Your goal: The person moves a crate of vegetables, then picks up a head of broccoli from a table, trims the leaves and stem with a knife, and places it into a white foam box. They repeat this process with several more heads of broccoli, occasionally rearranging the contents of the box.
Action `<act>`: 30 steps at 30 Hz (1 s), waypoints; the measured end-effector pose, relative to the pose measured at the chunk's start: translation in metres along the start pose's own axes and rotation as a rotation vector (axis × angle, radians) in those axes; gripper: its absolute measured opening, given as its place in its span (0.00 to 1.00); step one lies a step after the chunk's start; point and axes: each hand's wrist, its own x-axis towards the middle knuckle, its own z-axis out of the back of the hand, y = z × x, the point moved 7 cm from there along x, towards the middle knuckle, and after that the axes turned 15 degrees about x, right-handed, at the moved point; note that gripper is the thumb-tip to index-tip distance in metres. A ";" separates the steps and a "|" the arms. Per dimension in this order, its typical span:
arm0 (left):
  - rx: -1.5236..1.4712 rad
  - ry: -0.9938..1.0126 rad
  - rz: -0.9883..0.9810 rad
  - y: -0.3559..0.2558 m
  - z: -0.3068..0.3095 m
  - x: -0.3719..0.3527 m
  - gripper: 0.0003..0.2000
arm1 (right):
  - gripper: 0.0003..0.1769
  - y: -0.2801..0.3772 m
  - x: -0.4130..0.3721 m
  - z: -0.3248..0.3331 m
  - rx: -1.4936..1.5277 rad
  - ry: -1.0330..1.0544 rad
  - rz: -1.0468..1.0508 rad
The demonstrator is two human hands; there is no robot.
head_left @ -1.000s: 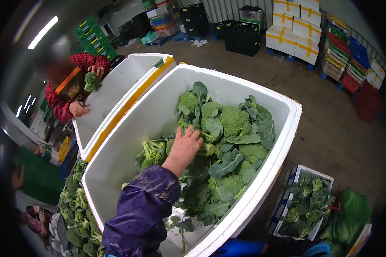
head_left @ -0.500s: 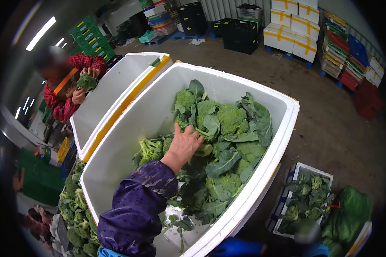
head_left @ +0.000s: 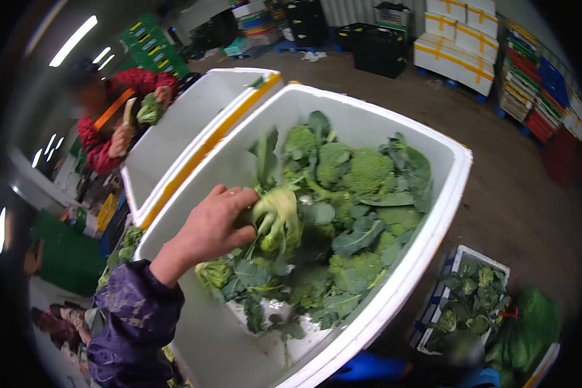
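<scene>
My left hand [head_left: 215,226], in a purple sleeve, is closed on the pale stem end of a broccoli head [head_left: 279,216]. The stem points up, and leaves hang about it. Hand and head are inside a deep white foam box [head_left: 187,194], above its contents. Broccoli heads with leaves [head_left: 368,171] lie against the box's far and right sides. More leafy broccoli [head_left: 216,273] sits below my hand. Part of the box floor shows near its front end. My right hand is out of view.
Beside my box stands another foam box [head_left: 181,116] with yellow tape. Behind it a person [head_left: 126,119] holds broccoli and a knife-like tool. A crate of broccoli [head_left: 475,291] and green sacks [head_left: 533,323] are at right. A blue sleeve [head_left: 372,366] shows at the bottom.
My left hand has drawn back left from the pile and now holds a broccoli head lifted with its stem up. The view has shifted slightly. The other person's hands have moved apart.
</scene>
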 end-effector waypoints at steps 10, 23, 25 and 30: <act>-1.862 -0.446 0.623 0.069 -0.032 -0.233 0.21 | 0.17 0.049 -0.023 -0.015 -0.212 0.015 -0.146; -2.943 -0.938 0.351 -0.002 -0.175 -0.454 0.22 | 0.21 0.058 0.048 -0.171 -0.431 0.082 -0.131; -3.017 -0.944 0.370 -0.018 -0.199 -0.470 0.22 | 0.22 0.067 0.068 -0.196 -0.028 -0.054 0.017; -3.156 -0.935 0.413 -0.050 -0.238 -0.498 0.22 | 0.43 0.138 0.129 -0.228 -0.192 -0.245 0.127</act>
